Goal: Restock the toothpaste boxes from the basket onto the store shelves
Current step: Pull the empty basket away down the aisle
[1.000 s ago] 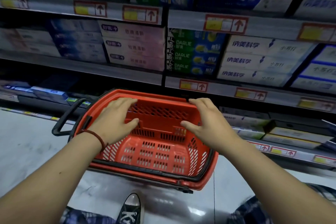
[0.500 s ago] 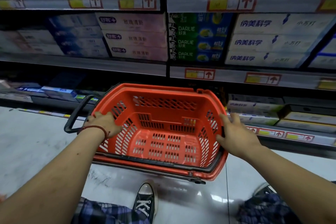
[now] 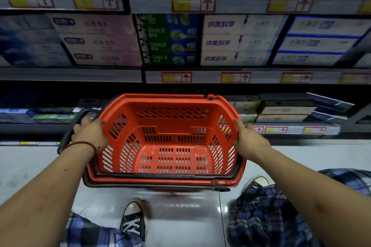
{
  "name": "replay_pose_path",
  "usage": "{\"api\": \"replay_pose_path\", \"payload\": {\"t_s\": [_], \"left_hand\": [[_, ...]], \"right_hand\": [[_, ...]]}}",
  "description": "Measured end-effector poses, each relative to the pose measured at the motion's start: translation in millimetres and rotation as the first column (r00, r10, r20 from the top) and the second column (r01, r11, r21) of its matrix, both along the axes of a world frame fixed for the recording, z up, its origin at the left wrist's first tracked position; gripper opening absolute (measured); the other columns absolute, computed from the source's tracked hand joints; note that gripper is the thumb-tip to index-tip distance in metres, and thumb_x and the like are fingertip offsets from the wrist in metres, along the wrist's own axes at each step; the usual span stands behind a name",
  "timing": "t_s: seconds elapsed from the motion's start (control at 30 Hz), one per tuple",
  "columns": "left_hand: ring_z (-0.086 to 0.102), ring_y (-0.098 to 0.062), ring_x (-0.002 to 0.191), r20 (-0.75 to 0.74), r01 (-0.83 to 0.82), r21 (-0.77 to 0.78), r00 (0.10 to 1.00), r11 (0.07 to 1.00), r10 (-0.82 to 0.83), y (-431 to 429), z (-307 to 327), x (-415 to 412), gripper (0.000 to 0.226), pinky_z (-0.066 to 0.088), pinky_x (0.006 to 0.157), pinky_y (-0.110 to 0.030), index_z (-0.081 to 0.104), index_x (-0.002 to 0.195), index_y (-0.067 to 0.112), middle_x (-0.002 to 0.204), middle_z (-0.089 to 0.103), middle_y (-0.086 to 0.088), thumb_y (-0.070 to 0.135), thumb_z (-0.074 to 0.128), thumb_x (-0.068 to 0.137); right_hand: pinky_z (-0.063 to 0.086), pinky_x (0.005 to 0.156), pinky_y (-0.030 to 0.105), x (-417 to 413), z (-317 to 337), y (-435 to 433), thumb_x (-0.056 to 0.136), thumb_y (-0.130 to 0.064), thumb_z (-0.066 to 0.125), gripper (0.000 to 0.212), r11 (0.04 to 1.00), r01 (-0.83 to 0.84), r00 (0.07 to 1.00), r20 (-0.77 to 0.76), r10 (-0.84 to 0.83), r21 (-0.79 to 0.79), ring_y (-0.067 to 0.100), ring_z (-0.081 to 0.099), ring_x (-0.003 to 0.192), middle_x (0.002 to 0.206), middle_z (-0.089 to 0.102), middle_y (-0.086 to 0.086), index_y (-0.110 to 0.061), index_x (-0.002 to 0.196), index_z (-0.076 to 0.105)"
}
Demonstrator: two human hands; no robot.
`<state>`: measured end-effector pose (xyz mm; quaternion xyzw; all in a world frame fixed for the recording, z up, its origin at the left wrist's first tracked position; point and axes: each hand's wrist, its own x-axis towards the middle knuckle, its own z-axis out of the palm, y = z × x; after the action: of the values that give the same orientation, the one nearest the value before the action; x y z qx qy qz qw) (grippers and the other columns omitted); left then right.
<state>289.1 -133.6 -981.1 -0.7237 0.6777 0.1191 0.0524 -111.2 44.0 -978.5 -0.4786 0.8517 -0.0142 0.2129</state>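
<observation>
An orange plastic basket (image 3: 170, 144) stands on the floor in front of the shelves, and nothing lies inside it. My left hand (image 3: 90, 134) grips its left rim, beside the black handle (image 3: 68, 132). My right hand (image 3: 249, 140) grips the right rim. Toothpaste boxes fill the shelves behind: green Darlie boxes (image 3: 166, 40), white boxes (image 3: 236, 42) to their right, pink-white boxes (image 3: 100, 42) to their left. More boxes (image 3: 285, 110) lie on the low shelf at the right.
Shelf rails with red-framed price tags (image 3: 193, 2) run across at several heights. The pale glossy floor (image 3: 180, 210) lies under the basket. My black sneaker (image 3: 133, 220) and plaid trouser legs (image 3: 281, 216) are just in front of the basket.
My hands moved from the basket's far rim outward to its left and right sides and closed on the rims. The view shifted so the basket looks nearer and more centred.
</observation>
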Motion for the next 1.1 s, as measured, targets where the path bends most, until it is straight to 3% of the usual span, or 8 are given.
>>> {"api": "replay_pose_path", "payload": {"t_s": [0.13,0.3,0.43,0.57,0.67,0.83,0.97,1.1], "left_hand": [[0.046,-0.051,0.121,-0.165,0.039,-0.005,0.986,0.999,-0.040,7,4,-36,0.063,0.042,0.108,-0.049,0.057,0.138,0.024,0.130,0.049,-0.027,0.026,0.066,0.075],[0.066,-0.032,0.110,-0.416,0.159,0.177,0.906,0.971,-0.073,-17,-37,-87,0.094,0.054,0.098,-0.045,0.055,0.133,0.022,0.125,0.068,-0.014,0.048,0.074,0.044],[0.061,-0.036,0.119,-0.394,0.323,0.218,0.893,0.921,-0.220,39,-2,-163,0.089,0.048,0.102,-0.043,0.035,0.147,0.008,0.134,0.061,-0.015,0.025,0.087,0.076],[0.063,-0.044,0.109,-0.357,0.311,0.173,0.904,0.935,-0.235,47,-22,-214,0.086,0.051,0.090,-0.045,0.025,0.142,0.001,0.122,0.062,-0.029,0.013,0.081,0.079],[0.062,-0.049,0.107,-0.263,0.324,0.111,0.921,0.940,-0.286,49,-28,-244,0.084,0.051,0.088,-0.048,0.025,0.138,-0.002,0.119,0.060,-0.035,0.016,0.082,0.079],[0.058,-0.053,0.114,-0.235,0.352,0.266,0.926,0.897,-0.294,49,-9,-296,0.110,0.049,0.092,-0.047,0.008,0.153,-0.004,0.128,0.056,-0.038,0.018,0.085,0.077],[0.059,-0.046,0.118,-0.358,0.362,0.363,0.905,0.858,-0.230,79,50,-358,0.092,0.044,0.091,-0.041,0.023,0.151,0.005,0.133,0.058,-0.028,0.015,0.080,0.080],[0.061,-0.040,0.111,-0.447,0.463,0.421,0.854,0.780,-0.266,134,130,-421,0.092,0.047,0.094,-0.043,0.030,0.151,0.015,0.131,0.060,-0.022,0.015,0.080,0.074]], "right_hand": [[0.058,0.085,0.055,-39,-5,38,0.094,-0.040,0.052,0.077,0.987,0.156,0.987,0.029,-0.155,-0.047,0.040,0.067,0.095,0.123,0.057,0.017,-0.044,0.154,0.003],[0.051,0.097,0.056,-85,-7,99,0.098,-0.042,0.049,0.077,0.913,0.408,0.912,-0.037,-0.408,-0.015,0.045,0.061,0.113,0.135,0.050,0.024,-0.024,0.158,0.003],[0.048,0.097,0.056,-114,-13,135,0.098,-0.021,0.051,0.059,0.816,0.571,0.818,-0.033,-0.575,-0.088,0.049,0.058,0.115,0.133,0.049,0.025,-0.009,0.148,0.023],[0.050,0.095,0.054,-138,-17,157,0.098,-0.021,0.058,0.049,0.718,0.676,0.735,0.071,-0.675,-0.166,0.046,0.060,0.112,0.130,0.051,0.022,-0.008,0.140,0.036],[0.054,0.081,0.047,-154,-20,173,0.099,-0.027,0.056,0.036,0.667,0.723,0.690,0.135,-0.711,-0.178,0.038,0.066,0.093,0.110,0.059,0.013,-0.013,0.128,0.040],[0.053,0.073,0.039,-189,-10,210,0.093,-0.020,0.061,0.025,0.554,0.830,0.551,0.266,-0.791,-0.071,0.028,0.060,0.078,0.100,0.065,0.010,-0.012,0.111,0.045],[0.059,0.077,0.050,-213,33,259,0.088,-0.026,0.064,0.029,0.422,0.905,0.421,0.268,-0.867,-0.057,0.033,0.068,0.080,0.096,0.068,0.008,-0.018,0.108,0.047],[0.060,0.076,0.051,-229,108,334,0.090,-0.029,0.065,0.029,0.271,0.962,0.270,0.242,-0.932,-0.031,0.032,0.069,0.078,0.096,0.068,0.008,-0.020,0.109,0.045]]}}
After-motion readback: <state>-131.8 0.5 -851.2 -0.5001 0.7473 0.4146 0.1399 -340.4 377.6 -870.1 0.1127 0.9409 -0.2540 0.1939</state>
